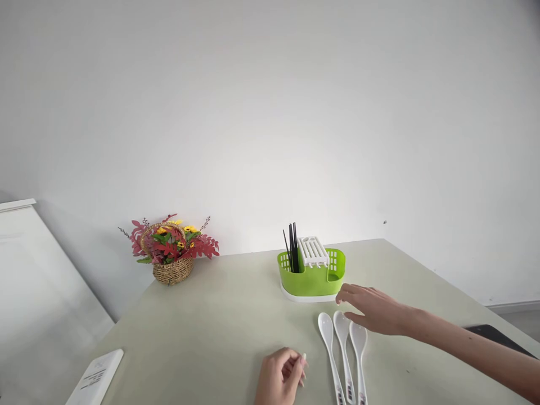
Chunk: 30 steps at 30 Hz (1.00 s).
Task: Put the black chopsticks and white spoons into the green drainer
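Note:
Three white long-handled spoons (342, 337) lie side by side on the table, bowls toward the far side and printed handle ends toward me. Over the bowls of the spoons reaches my right hand (371, 308), open, its thumb and fingers apart with nothing between them. My left hand (282, 376) rests to the left of the spoons, fingers curled in and closed, with no object visible in it. Just beyond my right fingertips stands a green utensil caddy (310, 284) on a white base. Black chopsticks (293, 250) stand upright in its left compartment, and a white slotted rack (313, 251) sits on its middle.
A wicker basket (172, 272) of red and yellow artificial flowers stands at the table's back left. A white flat object with printed text (96, 376) lies at the front left. At the right, a dark flat object (498, 337) is partly behind my right forearm.

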Each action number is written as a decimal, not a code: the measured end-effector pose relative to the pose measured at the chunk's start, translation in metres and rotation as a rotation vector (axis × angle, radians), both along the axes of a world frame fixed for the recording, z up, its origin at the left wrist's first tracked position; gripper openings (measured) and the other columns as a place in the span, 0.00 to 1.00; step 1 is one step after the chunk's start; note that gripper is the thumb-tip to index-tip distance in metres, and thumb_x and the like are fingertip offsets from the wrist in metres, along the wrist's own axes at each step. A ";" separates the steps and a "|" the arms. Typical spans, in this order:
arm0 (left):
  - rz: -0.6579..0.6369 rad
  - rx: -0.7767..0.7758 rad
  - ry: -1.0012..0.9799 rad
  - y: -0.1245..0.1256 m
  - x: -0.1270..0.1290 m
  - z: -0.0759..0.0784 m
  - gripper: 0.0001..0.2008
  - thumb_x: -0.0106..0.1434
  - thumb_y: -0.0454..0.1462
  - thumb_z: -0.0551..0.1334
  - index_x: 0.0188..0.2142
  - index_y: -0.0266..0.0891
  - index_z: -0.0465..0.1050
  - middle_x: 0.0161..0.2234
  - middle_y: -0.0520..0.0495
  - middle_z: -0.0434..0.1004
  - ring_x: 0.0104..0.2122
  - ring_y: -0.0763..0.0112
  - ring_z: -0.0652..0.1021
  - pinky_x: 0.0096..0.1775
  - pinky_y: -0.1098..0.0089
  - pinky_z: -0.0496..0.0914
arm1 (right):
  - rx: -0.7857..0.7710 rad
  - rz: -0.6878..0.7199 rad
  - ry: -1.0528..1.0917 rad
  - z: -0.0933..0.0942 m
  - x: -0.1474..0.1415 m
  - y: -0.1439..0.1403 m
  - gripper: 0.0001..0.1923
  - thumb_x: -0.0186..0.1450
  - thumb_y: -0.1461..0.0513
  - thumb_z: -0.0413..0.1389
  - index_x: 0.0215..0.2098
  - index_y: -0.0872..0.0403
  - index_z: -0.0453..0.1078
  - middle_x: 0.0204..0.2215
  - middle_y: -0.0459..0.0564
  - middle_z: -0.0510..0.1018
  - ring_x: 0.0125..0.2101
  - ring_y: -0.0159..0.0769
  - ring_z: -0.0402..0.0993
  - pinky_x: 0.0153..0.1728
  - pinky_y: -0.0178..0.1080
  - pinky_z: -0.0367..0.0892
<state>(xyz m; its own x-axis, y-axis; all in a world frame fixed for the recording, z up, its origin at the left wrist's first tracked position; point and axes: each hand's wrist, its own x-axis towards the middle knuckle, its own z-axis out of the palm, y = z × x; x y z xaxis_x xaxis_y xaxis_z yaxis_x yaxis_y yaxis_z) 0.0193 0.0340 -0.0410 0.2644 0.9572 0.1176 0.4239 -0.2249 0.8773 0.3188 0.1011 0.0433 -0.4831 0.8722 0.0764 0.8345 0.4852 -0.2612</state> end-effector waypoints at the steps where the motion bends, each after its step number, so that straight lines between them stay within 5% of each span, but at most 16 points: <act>1: 0.001 0.005 -0.001 0.000 0.000 0.000 0.25 0.69 0.56 0.56 0.28 0.39 0.74 0.25 0.48 0.79 0.24 0.71 0.78 0.28 0.76 0.68 | -0.010 -0.005 0.010 -0.007 0.000 0.000 0.17 0.68 0.56 0.50 0.52 0.45 0.73 0.52 0.53 0.79 0.49 0.46 0.77 0.49 0.48 0.71; 8: 0.009 0.000 -0.012 -0.002 0.001 0.002 0.25 0.69 0.56 0.56 0.29 0.39 0.74 0.25 0.48 0.79 0.24 0.70 0.78 0.28 0.75 0.70 | -0.005 0.004 0.051 -0.045 -0.030 0.007 0.23 0.70 0.55 0.50 0.61 0.49 0.68 0.57 0.54 0.76 0.58 0.45 0.70 0.60 0.49 0.63; 13: 0.029 0.003 -0.015 -0.005 0.002 0.002 0.24 0.69 0.55 0.56 0.29 0.39 0.74 0.25 0.48 0.79 0.24 0.70 0.79 0.29 0.75 0.70 | 0.064 0.014 0.033 -0.062 -0.051 0.009 0.22 0.66 0.57 0.55 0.58 0.50 0.72 0.54 0.56 0.78 0.58 0.50 0.67 0.64 0.54 0.56; 19: 0.028 0.009 -0.005 -0.007 0.002 0.001 0.23 0.69 0.54 0.56 0.30 0.39 0.75 0.25 0.48 0.79 0.25 0.70 0.79 0.30 0.75 0.70 | 0.151 -0.051 -0.003 -0.070 -0.067 0.012 0.17 0.69 0.63 0.50 0.50 0.54 0.76 0.47 0.59 0.81 0.56 0.52 0.69 0.66 0.60 0.41; 30: 0.006 0.021 -0.028 -0.004 0.000 -0.005 0.24 0.69 0.55 0.56 0.29 0.39 0.74 0.24 0.49 0.78 0.23 0.72 0.77 0.28 0.75 0.68 | 0.082 -0.191 0.039 -0.065 -0.096 0.022 0.11 0.72 0.63 0.52 0.44 0.53 0.77 0.43 0.51 0.83 0.49 0.41 0.76 0.56 0.50 0.63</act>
<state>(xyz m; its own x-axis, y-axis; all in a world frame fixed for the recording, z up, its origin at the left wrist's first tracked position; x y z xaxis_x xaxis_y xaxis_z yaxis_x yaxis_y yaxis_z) 0.0191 0.0302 -0.0465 0.2552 0.9560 0.1449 0.4001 -0.2409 0.8842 0.2225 0.1234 -0.0213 -0.3053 0.9376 0.1663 0.9032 0.3405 -0.2613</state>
